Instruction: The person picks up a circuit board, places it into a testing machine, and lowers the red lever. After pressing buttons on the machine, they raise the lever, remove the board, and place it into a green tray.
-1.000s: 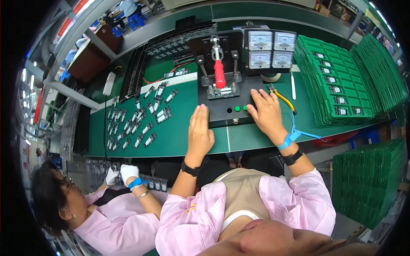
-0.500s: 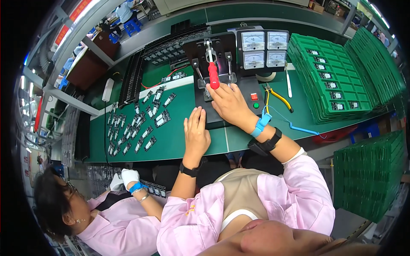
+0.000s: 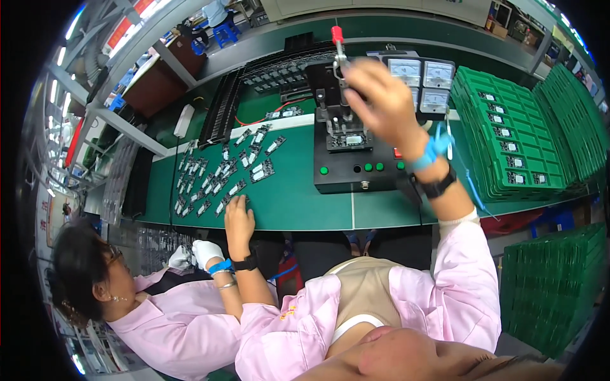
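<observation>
Green plastic tray (image 3: pixel 526 117) at right holds white-labelled black circuit boards (image 3: pixel 509 146); left of it, the black box-shaped fixture (image 3: pixel 340 166) seats 1. Your left hand (image 3: pixel 239 223) is at loose boards (image 3: pixel 262 170), your blurred right hand (image 3: pixel 384 105) beside the red-handled metal lever (image 3: pixel 337 35); you can't tell either grip.

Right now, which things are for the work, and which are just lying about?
Seem to be for the work:
black fixture
red-handled lever, near the blurred right hand
mounted circuit board
loose circuit boards, by the left hand

Perhaps just lying about:
white oblong box on the bench
stacked green trays, lower right
</observation>
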`<action>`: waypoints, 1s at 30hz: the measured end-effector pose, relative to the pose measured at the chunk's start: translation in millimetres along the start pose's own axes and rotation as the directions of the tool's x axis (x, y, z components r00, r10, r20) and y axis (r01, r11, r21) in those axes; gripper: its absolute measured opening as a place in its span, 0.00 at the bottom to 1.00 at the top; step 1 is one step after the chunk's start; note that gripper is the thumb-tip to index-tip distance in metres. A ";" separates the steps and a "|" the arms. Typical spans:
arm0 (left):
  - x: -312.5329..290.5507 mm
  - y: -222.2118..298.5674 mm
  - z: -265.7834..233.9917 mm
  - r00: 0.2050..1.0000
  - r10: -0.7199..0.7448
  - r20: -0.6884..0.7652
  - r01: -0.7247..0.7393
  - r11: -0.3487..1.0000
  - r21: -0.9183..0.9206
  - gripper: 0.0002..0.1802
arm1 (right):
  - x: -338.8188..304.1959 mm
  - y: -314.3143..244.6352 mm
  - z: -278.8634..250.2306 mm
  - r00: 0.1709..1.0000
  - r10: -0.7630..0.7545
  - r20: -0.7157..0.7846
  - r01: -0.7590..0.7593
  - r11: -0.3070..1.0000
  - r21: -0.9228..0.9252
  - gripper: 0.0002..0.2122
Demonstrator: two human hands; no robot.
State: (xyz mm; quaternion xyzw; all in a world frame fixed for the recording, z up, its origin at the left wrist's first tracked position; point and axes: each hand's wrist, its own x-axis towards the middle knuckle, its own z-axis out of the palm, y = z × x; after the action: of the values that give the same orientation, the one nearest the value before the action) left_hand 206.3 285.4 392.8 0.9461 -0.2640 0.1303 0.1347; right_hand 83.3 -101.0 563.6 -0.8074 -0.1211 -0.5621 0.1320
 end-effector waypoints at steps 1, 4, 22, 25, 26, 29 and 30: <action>-6.2 -1.9 4.8 1.000 -0.001 0.000 0.001 1.000 0.001 0.21 | -17.3 -9.5 0.1 0.974 0.041 0.224 -0.050 0.998 0.033 0.10; -10.7 2.7 11.4 1.000 0.015 0.005 -0.015 1.000 -0.003 0.21 | -76.5 -17.3 12.3 0.698 0.184 0.692 -0.063 0.978 -0.196 0.06; 16.2 0.5 6.4 0.979 0.142 0.143 -0.104 0.964 -0.245 0.21 | -112.0 2.4 36.3 0.771 0.179 0.611 -0.035 0.970 -0.240 0.08; 12.9 10.0 13.7 0.957 0.266 0.117 -0.234 0.945 -0.230 0.24 | -105.5 5.5 33.5 0.657 0.148 0.739 0.004 0.980 -0.199 0.10; 14.6 20.6 8.9 0.955 0.276 0.109 -0.246 0.942 -0.228 0.24 | -108.5 6.3 34.2 0.696 0.128 0.706 0.017 0.981 -0.195 0.11; 12.6 54.3 -16.9 0.944 0.297 0.147 -0.207 0.876 -0.435 0.23 | -117.7 4.6 26.7 0.764 0.098 0.638 0.040 0.979 -0.199 0.12; 11.9 65.1 -23.0 0.941 0.305 0.149 -0.213 0.872 -0.440 0.23 | -121.0 1.4 18.0 0.814 0.072 0.576 0.035 0.984 -0.172 0.13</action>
State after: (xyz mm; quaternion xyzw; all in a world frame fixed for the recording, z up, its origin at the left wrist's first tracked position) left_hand 177.3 233.7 430.1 0.8594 -0.4236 -0.0144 0.2859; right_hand 58.5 -101.7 443.8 -0.9498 -0.0979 -0.2963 0.0230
